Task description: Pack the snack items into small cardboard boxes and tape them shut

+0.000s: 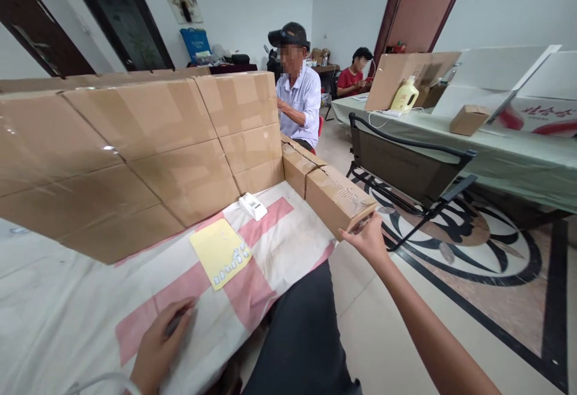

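My right hand [368, 240] grips the near end of a long, low cardboard box [331, 202] at the table's right edge, thumb on its side. My left hand [163, 341] rests on the red-and-white cloth [180, 299] with curled fingers around something dark, too hidden to name. Between the hands lies a yellow sheet [211, 248] bearing several small pale pieces, mostly along its near edge. A small white device [253, 207] sits behind it, beside the wall of taped cardboard boxes [171, 148].
Behind the boxes sits a person in a cap [300, 91]; another person in red [355, 76] is farther back. To the right stand a folding chair [396, 157] and a long covered table [518, 157] holding a yellow jug [404, 94] and cartons. My leg is below the table edge.
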The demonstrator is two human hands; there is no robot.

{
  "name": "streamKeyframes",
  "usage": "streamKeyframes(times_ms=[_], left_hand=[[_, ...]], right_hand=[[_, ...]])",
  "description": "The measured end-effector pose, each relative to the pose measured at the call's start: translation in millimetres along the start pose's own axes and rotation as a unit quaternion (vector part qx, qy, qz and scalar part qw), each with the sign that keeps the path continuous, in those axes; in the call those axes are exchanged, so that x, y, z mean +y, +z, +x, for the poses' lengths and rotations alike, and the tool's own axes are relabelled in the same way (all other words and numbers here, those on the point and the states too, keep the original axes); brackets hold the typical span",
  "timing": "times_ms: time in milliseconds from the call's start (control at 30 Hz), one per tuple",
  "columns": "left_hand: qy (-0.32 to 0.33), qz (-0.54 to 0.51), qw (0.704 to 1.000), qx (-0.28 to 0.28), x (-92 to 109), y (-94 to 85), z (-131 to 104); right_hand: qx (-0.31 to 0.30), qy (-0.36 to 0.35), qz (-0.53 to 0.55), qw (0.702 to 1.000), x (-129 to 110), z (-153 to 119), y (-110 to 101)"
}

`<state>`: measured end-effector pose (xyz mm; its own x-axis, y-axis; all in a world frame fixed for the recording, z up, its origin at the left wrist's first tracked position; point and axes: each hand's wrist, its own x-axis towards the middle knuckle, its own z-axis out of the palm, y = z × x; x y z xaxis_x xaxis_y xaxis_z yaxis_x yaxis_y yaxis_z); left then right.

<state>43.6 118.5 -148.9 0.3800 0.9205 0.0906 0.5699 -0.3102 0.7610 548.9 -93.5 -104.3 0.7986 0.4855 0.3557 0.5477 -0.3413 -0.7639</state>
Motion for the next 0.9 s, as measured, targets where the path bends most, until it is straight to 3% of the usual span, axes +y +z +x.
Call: streamKeyframes(times_ms=[233,300,367,467,567,667,733,833,900], left_hand=[[-0.013,-0.039,0.999,0.023,-2.4,4.8,0.7],[-0.021,-0.056,0.998,0.037,-5.3,5.2,1.4],[-0.031,-0.082,0.995,0.045,-9.8,1.0,4.0],[-0.044,-0.141,0.987,0.066,-20.0,-18.5,14.7],[-0.065,-0.203,0.965,0.153,-34.3,-52.3,38.4],[-0.068,-0.271,0.902,0.329,-55.4,-90.8,79.4],[-0.066,-0.288,0.865,0.405,-73.8,-113.8,116.0],[-0.068,-0.314,0.832,0.452,-102.9,-139.1,178.8],[-0.066,-0.338,0.827,0.443,-118.3,-148.2,221.2]], right_hand=[[-0.006,-0.009,-0.036,0.999,-24.4,39.4,44.2],[-0.011,-0.005,-0.062,0.998,-32.0,46.5,47.4],[-0.055,0.022,-0.120,0.991,-38.0,47.6,43.9],[-0.185,0.090,-0.265,0.942,-49.1,36.6,36.0],[-0.280,0.081,-0.381,0.877,-78.0,17.9,43.3],[-0.338,-0.008,-0.429,0.837,-139.1,-2.7,75.1],[-0.368,-0.077,-0.433,0.819,-196.2,-18.7,107.4],[-0.411,-0.168,-0.421,0.791,-293.5,-48.2,163.9],[-0.427,-0.254,-0.408,0.766,-357.3,-72.1,203.4]])
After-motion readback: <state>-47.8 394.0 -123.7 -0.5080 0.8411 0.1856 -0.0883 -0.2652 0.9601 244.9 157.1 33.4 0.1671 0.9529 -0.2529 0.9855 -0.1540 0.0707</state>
